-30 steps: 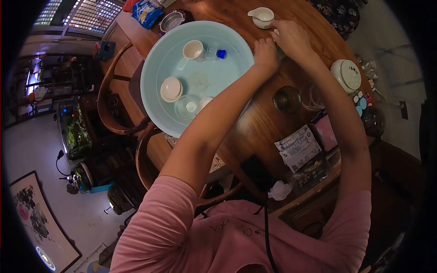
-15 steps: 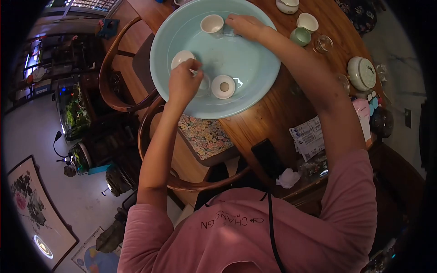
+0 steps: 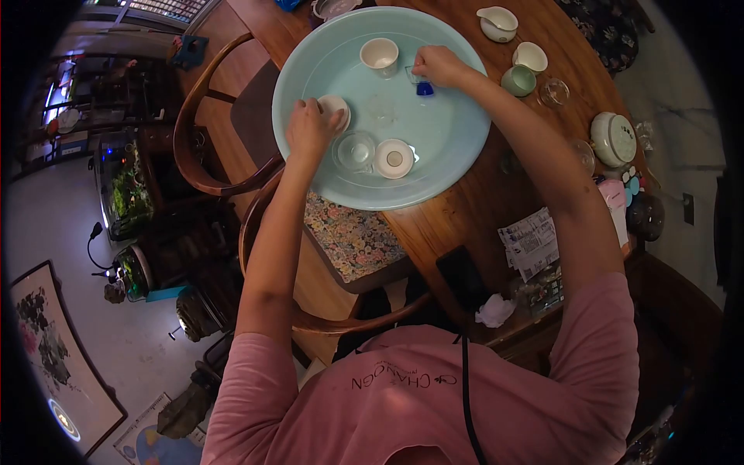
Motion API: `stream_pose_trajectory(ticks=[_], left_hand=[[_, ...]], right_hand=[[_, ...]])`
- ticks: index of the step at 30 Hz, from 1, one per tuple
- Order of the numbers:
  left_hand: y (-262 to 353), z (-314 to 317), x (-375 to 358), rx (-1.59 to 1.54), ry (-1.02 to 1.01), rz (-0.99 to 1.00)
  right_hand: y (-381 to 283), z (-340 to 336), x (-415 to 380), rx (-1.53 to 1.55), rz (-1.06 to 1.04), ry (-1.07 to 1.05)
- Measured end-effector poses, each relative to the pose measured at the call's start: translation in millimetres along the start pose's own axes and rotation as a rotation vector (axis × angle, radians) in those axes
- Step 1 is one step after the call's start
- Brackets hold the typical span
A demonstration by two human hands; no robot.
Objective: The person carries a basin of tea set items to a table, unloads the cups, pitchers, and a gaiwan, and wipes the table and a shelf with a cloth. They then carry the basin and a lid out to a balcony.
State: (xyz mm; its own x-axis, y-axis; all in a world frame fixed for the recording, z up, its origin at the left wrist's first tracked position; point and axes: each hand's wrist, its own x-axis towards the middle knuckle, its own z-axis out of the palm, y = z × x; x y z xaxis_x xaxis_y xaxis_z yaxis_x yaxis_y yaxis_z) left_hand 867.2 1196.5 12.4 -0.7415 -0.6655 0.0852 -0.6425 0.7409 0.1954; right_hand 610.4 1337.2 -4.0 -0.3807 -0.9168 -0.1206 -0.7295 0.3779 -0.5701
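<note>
Inside the pale-blue basin [image 3: 448, 136]: white cup [image 3: 335, 103], left hand [image 3: 307, 133] at its rim, grip partly curled, hold unclear; clear blue-ended vessel [image 3: 425, 89], right hand [image 3: 443, 65] grip pinched on it. Hazard: slick surfaces could slip, knocking vessel against nearby cream cup [image 3: 380, 54].

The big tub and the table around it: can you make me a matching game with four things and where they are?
Things
1. Left hand
2. Green cup
3. Dark blue piece
4. Crumpled white tissue

Places
A. Inside the tub, close to the right hand
B. Near the printed papers
C. At a white dish in the tub
D. On the wooden table, beside a white cup

Right pairs: 1-C, 2-D, 3-A, 4-B
</note>
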Motion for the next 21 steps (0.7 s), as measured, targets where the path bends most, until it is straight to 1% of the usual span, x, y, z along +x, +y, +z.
stream_pose_trajectory(ticks=[1,3,5,6,7,9,10,12,13,15,17,19,20,21], left_hand=[[4,1,-2,-0.011,0.000,0.013],[17,4,-5,0.072,0.004,0.005],[25,4,-5,0.092,-0.056,-0.037],[27,6,-4,0.104,-0.060,-0.036],[27,8,-3,0.118,-0.060,-0.039],[31,7,-4,0.145,-0.072,-0.049],[31,8,-2,0.125,-0.069,-0.022],[27,10,-1,0.149,-0.103,-0.086],[26,10,0,0.142,-0.102,-0.088],[22,9,-3,0.121,-0.054,0.003],[22,12,-3,0.131,-0.033,0.023],[24,15,-5,0.141,-0.013,0.045],[25,14,-6,0.190,0.033,0.082],[28,15,-6,0.240,0.080,0.118]], right_hand=[[-3,-5,-3,-0.008,0.013,0.007],[-9,-16,-6,0.696,0.641,-0.273],[25,6,-7,1.612,0.801,-0.378],[21,6,-12,1.751,0.874,-0.373],[19,2,-19,1.899,0.837,-0.480],[17,0,-30,2.192,0.589,-0.686],[12,-13,-46,2.191,0.588,-0.644],[-9,-41,-66,2.014,0.423,-0.562],[-18,-60,-80,2.008,0.426,-0.561],[-23,-103,-123,1.379,0.259,-0.143],[-8,-132,-152,0.917,0.134,0.038],[20,-145,-174,0.682,0.142,0.146],[31,-148,-184,0.676,0.146,0.140],[39,-151,-193,0.335,0.166,0.186]])
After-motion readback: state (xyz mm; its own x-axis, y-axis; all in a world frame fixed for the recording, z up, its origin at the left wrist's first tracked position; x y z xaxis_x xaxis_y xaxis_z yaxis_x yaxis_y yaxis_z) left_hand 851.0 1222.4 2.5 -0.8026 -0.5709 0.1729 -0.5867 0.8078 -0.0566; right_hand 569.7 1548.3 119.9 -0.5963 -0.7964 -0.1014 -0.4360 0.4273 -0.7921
